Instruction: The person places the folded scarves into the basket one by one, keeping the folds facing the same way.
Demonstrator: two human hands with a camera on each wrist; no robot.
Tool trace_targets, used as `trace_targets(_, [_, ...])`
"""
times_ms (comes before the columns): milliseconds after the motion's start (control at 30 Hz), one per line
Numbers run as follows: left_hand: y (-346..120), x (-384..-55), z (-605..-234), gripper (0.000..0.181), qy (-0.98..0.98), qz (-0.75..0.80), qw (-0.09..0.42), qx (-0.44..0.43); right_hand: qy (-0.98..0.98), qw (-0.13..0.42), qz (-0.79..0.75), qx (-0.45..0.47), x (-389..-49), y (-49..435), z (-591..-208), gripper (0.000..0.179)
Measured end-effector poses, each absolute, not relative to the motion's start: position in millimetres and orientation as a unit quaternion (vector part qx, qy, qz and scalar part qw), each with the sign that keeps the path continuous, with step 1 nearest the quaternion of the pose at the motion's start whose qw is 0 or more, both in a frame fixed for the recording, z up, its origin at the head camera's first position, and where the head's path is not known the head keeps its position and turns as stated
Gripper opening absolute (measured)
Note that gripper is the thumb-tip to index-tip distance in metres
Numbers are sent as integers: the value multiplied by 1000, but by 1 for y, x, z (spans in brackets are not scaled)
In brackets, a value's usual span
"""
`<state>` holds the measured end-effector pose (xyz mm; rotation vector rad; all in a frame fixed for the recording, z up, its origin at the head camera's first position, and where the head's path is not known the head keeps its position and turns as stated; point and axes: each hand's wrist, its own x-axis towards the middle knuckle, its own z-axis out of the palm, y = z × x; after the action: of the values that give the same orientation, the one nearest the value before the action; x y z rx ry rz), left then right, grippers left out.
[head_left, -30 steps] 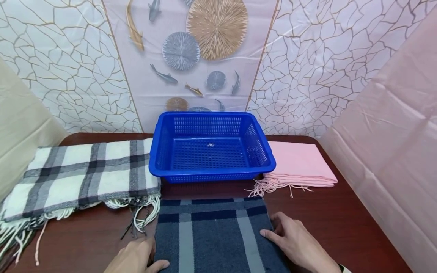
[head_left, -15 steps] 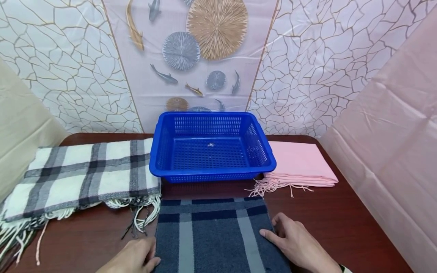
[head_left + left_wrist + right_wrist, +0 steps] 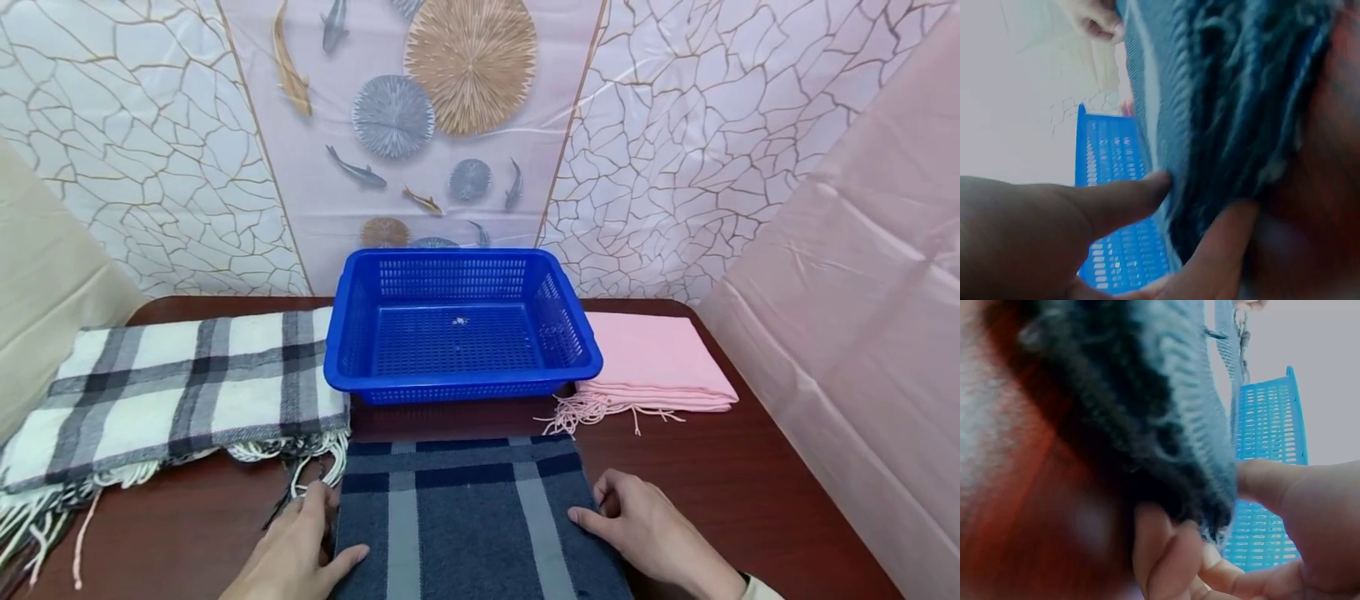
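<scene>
A folded dark blue-grey checked scarf [image 3: 480,533] lies at the front middle of the table, its stacked layers showing along the side edge in both wrist views. My left hand [image 3: 288,546] grips its left edge, thumb on the top face and fingers at the layered side. On the opposite edge, my right hand [image 3: 652,533] pinches the scarf, with the thumb [image 3: 1266,481] on top and curled fingers [image 3: 1172,556] at the lower layers. Behind the scarf stands a blue plastic basket [image 3: 461,387] with nothing but a small white speck inside.
A white, grey and black checked scarf [image 3: 180,383] with long fringe lies folded at left, reaching the basket's side. Folded at right is a pink fringed scarf [image 3: 652,358]. Patterned cloth walls [image 3: 637,167] enclose the dark red-brown table [image 3: 765,500].
My left hand drew slightly left off the edge, then came forward and back onto the scarf, thumb on top. My right hand stays at its edge. The head view shifted slightly.
</scene>
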<state>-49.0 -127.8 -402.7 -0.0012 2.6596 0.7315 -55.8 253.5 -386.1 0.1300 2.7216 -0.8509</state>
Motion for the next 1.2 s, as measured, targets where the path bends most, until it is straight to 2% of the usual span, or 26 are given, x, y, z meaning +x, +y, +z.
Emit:
trace_targets(100, [-123,-50,-402,75,951,246,185,-14,936,148,-313,58,-59,252,-385,36])
trace_targets(267, [-121,-49,-405,75,949,260,179,-22,932,150,-324,69,-65,251,-387,46])
trace_targets(467, [-119,-50,-405,81,950,239,197,-42,909,180,-376,8,-64,254,-389,35])
trace_targets(500, [-120,-50,-405,79,950,236,197,-43,907,185,-378,-6,-64,254,-389,34])
trace_targets(667, [-120,-47,-406,39,947,263,182,-34,911,187,-366,-12,-63,253,-387,32])
trace_targets(800, [-121,-46,-406,38,944,283,171,-26,901,189,-390,0,-63,255,-387,36])
trace_targets(967, [-122,-47,-406,36,939,296,171,-31,875,211,-435,9,-64,258,-388,33])
trace_targets(1067, [-122,-49,-405,49,932,315,174,-38,876,209,-435,22,-65,259,-388,34])
trace_targets(1200, [-122,-47,-401,65,927,339,152,-45,888,189,-416,45,-66,256,-386,33])
